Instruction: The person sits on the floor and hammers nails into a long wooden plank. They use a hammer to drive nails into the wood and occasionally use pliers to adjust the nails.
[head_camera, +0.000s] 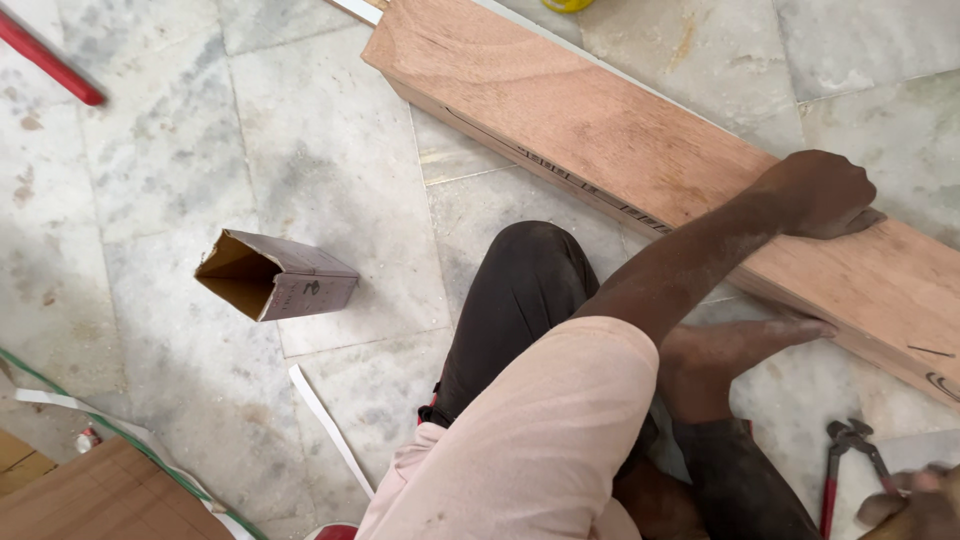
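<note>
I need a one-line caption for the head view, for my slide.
Left hand presses a wooden board; right hand touches pincers.

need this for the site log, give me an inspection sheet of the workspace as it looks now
surface: pale marble tile floor, dusty and stained in places
job's things: long reddish wooden board lying across the floor, one foot against its near edge
clutter: open cardboard box on its side, white strip, red-handled pincers, red rod at top left, brown panel at bottom left
grips: left hand pressed on the board's top; right hand at the lower right corner, touching the pincers' handle, closure unclear
cables: nothing seen
surroundings: yellow object at the top edge, mostly cut off
</note>
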